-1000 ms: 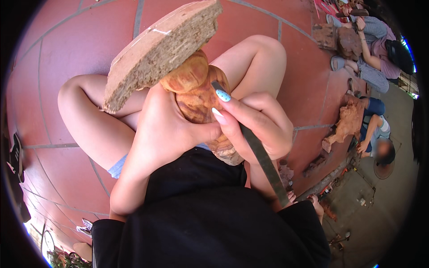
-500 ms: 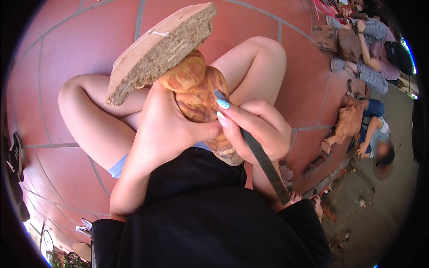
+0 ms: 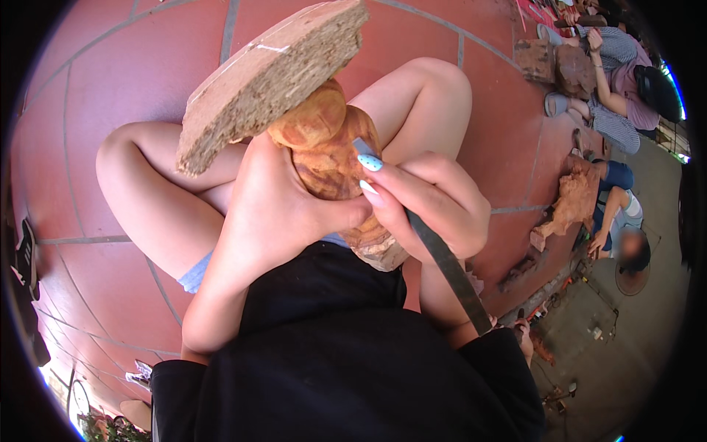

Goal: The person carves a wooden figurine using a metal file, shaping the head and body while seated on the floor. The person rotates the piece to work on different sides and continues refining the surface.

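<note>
A carved wooden figure [image 3: 331, 163], orange-brown with swirling grain and a rounded top, stands tilted between my bent legs. At its upper end is a broad, pale slab [image 3: 272, 77] with a rough, grainy edge. My left hand [image 3: 276, 199] is wrapped round the figure's near side, its thumb across the front; the other fingers are hidden behind the wood. In my right hand [image 3: 423, 199] a flat, dark metal chisel [image 3: 449, 269] is pinched between thumb and fingers. Its bright tip lies at the figure's right side, and its long shank slants down toward my right sleeve.
Red floor tiles [image 3: 110, 96] surround my crossed legs. On the right, one person [image 3: 622, 88] sits by wood blocks [image 3: 574, 70], and another person [image 3: 622, 214] is beside a rough wood piece [image 3: 574, 199]. A dark shoe [image 3: 26, 254] lies at the far left.
The figure with its slab has shifted slightly up and to the right. My right hand and the chisel have moved a little to the right with it. Both hands keep their hold.
</note>
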`<state>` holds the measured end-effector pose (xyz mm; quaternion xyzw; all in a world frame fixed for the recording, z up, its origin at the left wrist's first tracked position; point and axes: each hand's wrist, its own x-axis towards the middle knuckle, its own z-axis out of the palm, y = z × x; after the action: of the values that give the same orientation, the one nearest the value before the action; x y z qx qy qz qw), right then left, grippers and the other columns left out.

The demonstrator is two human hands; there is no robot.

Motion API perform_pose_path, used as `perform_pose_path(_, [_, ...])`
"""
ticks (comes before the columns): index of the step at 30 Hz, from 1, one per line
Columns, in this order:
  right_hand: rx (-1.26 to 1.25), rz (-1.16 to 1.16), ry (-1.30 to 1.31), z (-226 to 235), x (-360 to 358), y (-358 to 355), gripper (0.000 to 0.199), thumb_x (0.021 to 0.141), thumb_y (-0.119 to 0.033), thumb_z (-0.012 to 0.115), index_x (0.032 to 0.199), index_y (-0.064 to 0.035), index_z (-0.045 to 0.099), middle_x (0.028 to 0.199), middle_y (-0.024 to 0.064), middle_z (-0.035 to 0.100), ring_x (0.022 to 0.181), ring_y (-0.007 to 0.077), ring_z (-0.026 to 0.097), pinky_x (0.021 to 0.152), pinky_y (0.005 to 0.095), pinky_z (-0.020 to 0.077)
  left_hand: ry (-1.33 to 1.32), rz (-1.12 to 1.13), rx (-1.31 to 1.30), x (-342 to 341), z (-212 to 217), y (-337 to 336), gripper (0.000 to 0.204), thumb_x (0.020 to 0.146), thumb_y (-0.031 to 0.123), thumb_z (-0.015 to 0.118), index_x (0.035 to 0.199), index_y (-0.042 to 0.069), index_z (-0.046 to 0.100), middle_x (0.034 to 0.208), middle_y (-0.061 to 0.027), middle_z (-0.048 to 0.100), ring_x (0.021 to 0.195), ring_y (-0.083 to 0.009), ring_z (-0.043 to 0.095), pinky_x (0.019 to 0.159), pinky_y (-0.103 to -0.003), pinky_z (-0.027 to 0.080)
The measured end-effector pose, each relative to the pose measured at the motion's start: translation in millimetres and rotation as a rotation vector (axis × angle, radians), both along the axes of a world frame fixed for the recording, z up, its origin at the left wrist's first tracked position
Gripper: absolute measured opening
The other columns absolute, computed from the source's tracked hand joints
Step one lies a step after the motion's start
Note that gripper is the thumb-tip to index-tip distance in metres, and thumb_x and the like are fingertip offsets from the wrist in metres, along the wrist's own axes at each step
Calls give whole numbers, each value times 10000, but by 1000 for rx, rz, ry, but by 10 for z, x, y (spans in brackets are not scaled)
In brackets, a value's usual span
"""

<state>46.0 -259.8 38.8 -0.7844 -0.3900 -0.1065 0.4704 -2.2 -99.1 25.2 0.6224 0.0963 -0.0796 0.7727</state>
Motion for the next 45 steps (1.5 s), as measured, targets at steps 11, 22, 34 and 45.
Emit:
perform_pose_path(11, [-16, 32, -17, -59, 9, -26, 231, 653, 111, 740, 867, 37, 693, 634, 69, 566, 510, 159, 541, 456, 266, 422, 54, 53, -4, -11, 14, 7, 596, 581, -69, 732, 1127, -28, 496, 1003, -86, 605, 927, -150, 606, 786, -298, 525])
perform_pose_path(22, [-53, 33, -5, 38, 6, -26, 200, 659, 104, 743, 840, 37, 690, 631, 71, 573, 516, 165, 554, 465, 268, 436, 52, 11, 29, -24, 39, 23, 660, 608, -122, 720, 1193, -28, 428, 1046, -90, 583, 944, -147, 598, 800, -308, 531])
perform_pose_path(34, [-109, 49, -24, 133, -31, -59, 223, 649, 74, 765, 854, 24, 696, 624, 64, 558, 513, 172, 555, 464, 282, 440, 28, -56, 136, -60, 78, 49, 668, 593, -64, 782, 1172, -11, 451, 1032, -68, 587, 946, -131, 581, 826, -305, 511])
perform_pose_path(45, [-152, 41, -72, 120, -35, -139, 224, 659, 45, 770, 866, -6, 701, 664, 48, 577, 520, 169, 566, 462, 283, 448, 3, -18, 301, -23, 165, -15, 696, 553, -2, 824, 1141, -17, 452, 1006, -75, 564, 945, -148, 556, 831, -307, 495])
